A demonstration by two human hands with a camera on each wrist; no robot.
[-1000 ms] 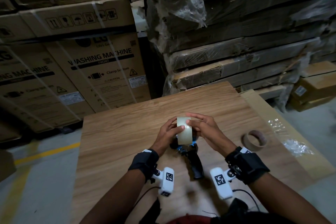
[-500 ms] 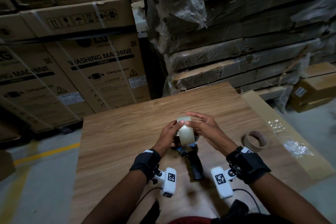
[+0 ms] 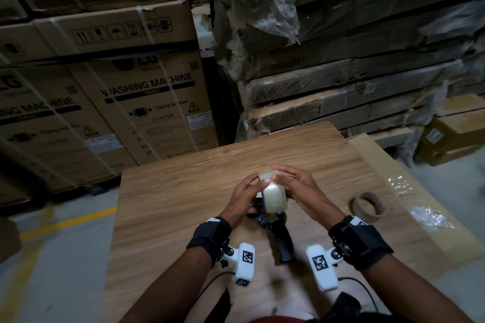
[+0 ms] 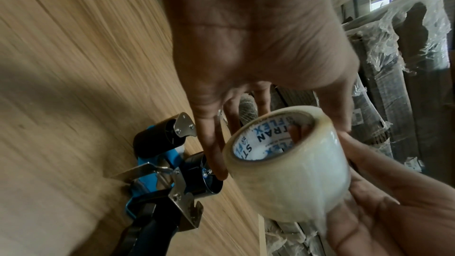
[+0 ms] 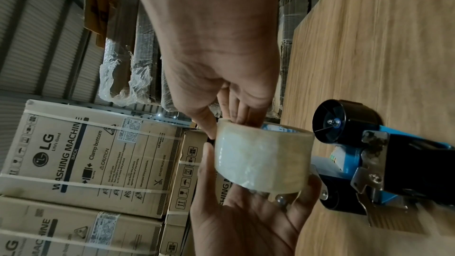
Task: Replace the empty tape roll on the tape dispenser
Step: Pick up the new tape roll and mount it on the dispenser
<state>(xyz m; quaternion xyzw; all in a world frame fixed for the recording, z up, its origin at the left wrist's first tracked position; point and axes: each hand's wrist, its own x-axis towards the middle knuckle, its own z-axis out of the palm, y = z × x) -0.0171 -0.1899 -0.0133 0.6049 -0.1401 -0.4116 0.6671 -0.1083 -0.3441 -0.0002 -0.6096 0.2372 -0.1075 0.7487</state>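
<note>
A roll of clear tape (image 3: 273,195) (image 4: 290,164) (image 5: 262,156) with a blue-printed white core hangs just above the table, gripped from both sides. My left hand (image 3: 252,189) (image 4: 246,124) cups its left side with thumb and fingers. My right hand (image 3: 288,182) (image 5: 229,124) pinches its far edge. Under the roll lies the blue and black tape dispenser (image 3: 279,236) (image 4: 167,164) (image 5: 369,161) on its side, black handle towards me, its black hub (image 5: 342,122) bare. The empty brown cardboard core (image 3: 367,207) stands on the table to the right.
The wooden table (image 3: 183,191) ends at a cardboard strip (image 3: 393,178) with crumpled clear film (image 3: 430,217) on the right. Washing machine cartons (image 3: 147,102) and film-wrapped flat boxes (image 3: 341,60) stack up behind it. Grey floor with a yellow line (image 3: 65,223) lies on the left.
Both hands have turned the tape roll a little and brought it slightly lower and nearer the dispenser. The dispenser and the empty core have not moved.
</note>
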